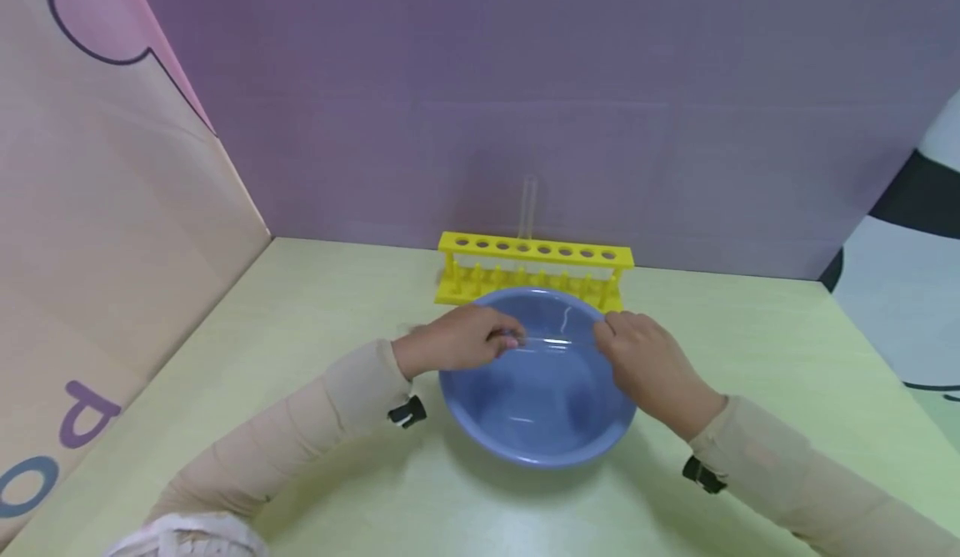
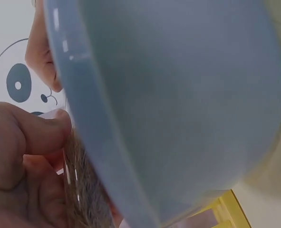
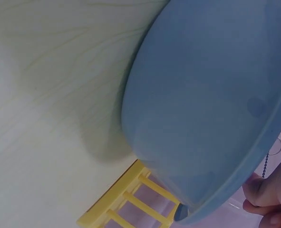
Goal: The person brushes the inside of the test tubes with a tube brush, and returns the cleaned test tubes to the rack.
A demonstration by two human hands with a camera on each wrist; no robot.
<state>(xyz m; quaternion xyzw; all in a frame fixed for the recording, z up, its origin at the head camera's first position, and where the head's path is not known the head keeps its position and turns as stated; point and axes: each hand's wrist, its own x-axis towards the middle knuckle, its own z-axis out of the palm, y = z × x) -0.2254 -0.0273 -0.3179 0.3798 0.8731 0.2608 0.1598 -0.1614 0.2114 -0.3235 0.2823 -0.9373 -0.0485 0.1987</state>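
Note:
A clear glass test tube (image 1: 553, 343) lies level above the blue basin (image 1: 536, 457). My left hand (image 1: 474, 338) grips the tube's left part, thumb pressed on it. Brownish brush bristles (image 2: 85, 190) show at the glass beside the left fingers in the left wrist view. My right hand (image 1: 654, 365) is curled at the basin's right side. In the right wrist view, a twisted wire handle (image 3: 265, 166) with a ring end runs to my right thumb and fingers, which pinch the test tube brush. The basin's rim hides part of both hands' work.
A yellow test tube rack (image 1: 536, 248) stands behind the basin near the purple back wall (image 1: 420, 107). One upright test tube (image 1: 528, 207) stands in it. Printed panels (image 1: 112, 207) close off the left and right sides of the pale table (image 1: 337, 490).

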